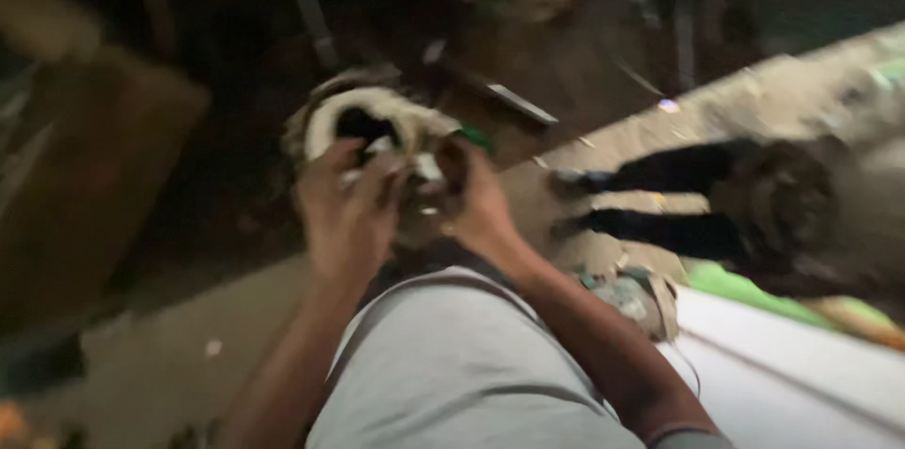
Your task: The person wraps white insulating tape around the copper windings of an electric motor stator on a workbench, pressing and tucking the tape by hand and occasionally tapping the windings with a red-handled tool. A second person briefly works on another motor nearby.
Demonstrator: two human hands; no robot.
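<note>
1. Frame is motion-blurred and dim; fine detail is not readable.
2. Left hand (347,209) and right hand (476,204) hold a round, ring-shaped part (377,114) with a pale rim and dark centre, up in front of the person's knee (452,355) in grey cloth.
3. Left fingers (372,176) curl over the near edge of the ring, pressed together on it. Right fingers wrap the right side. Whether they pinch a smaller piece there, I cannot tell.
4. A small green bit (474,137) shows just beside the right hand, touching or near the ring.
5. Risk, my judgement: the ring is held in the air over a dirt floor (151,355), so a slip would drop it and small bits would be lost in the debris. Cause: low light, and a grip only at the edge.
6. Second risk: a dark machine with two black arms (754,204) lies near on the right, with a wire (688,364) on the white sheet (801,364). A snag is possible.
7. Containers: none that I can make out.
</note>
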